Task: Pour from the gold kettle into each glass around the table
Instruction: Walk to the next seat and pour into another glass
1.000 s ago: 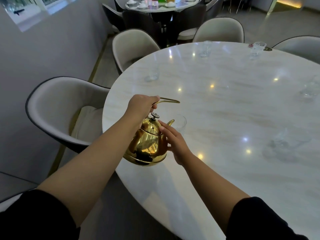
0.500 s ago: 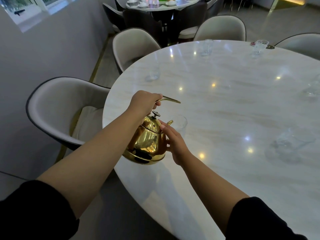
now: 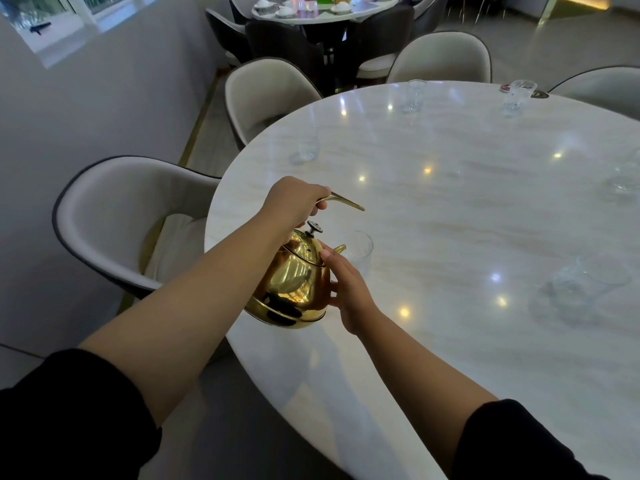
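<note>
The gold kettle (image 3: 294,285) hangs tilted over the near left edge of the round marble table (image 3: 467,209), its spout at the rim of a clear glass (image 3: 358,249). My left hand (image 3: 294,206) grips the kettle's thin gold handle from above. My right hand (image 3: 346,292) rests flat against the kettle's right side, fingers straight near the lid. More clear glasses stand around the table: one at the left (image 3: 308,148), one at the back (image 3: 414,95), another at the back right (image 3: 517,95), one at the right edge (image 3: 627,178) and one nearer on the right (image 3: 585,278).
Pale upholstered chairs ring the table: one close at the left (image 3: 114,220), one behind it (image 3: 266,95), one at the back (image 3: 443,57). A grey wall runs along the left. A second laid table (image 3: 322,8) with dark chairs stands beyond.
The kettle has tipped further toward the glass, its base lifted a little. Both hands stay on it. The view has shifted slightly.
</note>
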### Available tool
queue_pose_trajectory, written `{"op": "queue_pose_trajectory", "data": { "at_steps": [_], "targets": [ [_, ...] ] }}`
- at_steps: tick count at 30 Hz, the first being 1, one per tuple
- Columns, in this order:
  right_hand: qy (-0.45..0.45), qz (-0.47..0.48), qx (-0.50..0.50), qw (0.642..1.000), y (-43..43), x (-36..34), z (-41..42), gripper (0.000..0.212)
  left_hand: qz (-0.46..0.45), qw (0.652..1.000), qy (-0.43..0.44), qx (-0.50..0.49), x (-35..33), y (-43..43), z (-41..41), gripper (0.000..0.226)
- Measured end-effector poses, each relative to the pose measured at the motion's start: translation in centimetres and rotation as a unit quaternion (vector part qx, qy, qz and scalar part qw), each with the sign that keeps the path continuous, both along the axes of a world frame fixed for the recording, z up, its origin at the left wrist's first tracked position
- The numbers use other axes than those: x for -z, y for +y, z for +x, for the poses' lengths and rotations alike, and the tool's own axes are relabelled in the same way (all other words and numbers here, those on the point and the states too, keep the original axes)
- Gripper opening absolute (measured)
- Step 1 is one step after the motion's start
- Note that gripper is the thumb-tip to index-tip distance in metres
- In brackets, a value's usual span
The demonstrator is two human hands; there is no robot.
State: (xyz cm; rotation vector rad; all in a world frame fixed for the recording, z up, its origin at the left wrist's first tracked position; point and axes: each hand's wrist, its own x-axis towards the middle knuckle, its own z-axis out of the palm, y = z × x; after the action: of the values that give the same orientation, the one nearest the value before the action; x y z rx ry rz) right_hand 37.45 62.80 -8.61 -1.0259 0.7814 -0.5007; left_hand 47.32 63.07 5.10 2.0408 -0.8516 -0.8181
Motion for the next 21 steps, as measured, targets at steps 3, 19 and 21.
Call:
{"op": "queue_pose_trajectory", "data": {
  "at_steps": [3,19,21],
  "targets": [
    [-0.001,0.004,0.004,1.0,-0.01,-0.14,0.1,0.041,0.001,1.0,-0.001,0.002,-0.03,-0.14,0.01,0.033],
    [-0.002,0.006,0.0,1.0,-0.11,-0.37,0.53,0.038,0.009,1.0,-0.009,0.001,-0.21,-0.64,0.21,0.033],
    [-0.001,0.008,0.0,1.0,-0.04,-0.44,0.57,0.036,0.012,1.0,-0.01,0.0,-0.25,-0.63,0.19,0.033]
  ]
}}
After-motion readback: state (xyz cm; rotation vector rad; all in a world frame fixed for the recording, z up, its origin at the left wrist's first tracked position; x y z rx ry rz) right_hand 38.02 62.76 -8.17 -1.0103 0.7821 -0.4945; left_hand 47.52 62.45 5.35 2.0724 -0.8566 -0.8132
